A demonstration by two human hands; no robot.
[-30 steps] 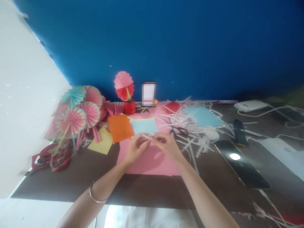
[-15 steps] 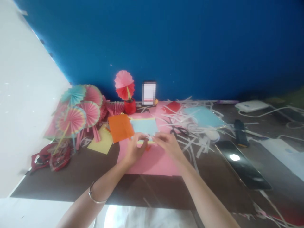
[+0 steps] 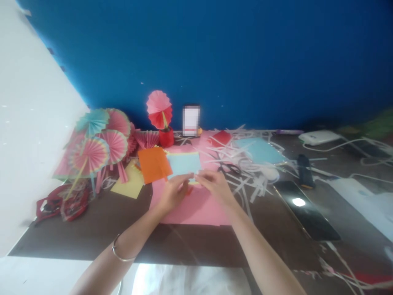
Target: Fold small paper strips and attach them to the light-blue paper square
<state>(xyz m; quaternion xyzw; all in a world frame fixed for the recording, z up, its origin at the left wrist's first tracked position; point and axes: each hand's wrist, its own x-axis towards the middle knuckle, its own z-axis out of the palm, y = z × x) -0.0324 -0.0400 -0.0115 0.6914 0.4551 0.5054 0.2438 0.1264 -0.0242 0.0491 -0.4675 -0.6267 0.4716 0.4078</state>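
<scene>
My left hand [image 3: 176, 191] and my right hand [image 3: 214, 184] meet above the pink paper [image 3: 193, 211], fingertips pinched close together. Whatever lies between them is too small and blurred to name. Just beyond the fingers lies a light blue sheet [image 3: 184, 162] with yellow edges, its near part partly covered by my hands. A small orange scrap [image 3: 189, 190] shows below the fingertips. An orange paper square [image 3: 155, 165] rests to the left of the blue sheet.
Pleated paper fans [image 3: 113, 145] stand at left above a yellow sheet [image 3: 129, 182]. A red pot [image 3: 166, 137] holds another fan. White paper strips [image 3: 259, 186], black-handled scissors [image 3: 230, 168], a blue sheet [image 3: 260, 150] and a phone [image 3: 307, 211] lie at right.
My left fingers have straightened and drawn nearer the right fingertips. The pale bit seen between the hands earlier is now mostly hidden. The whole view has shifted slightly.
</scene>
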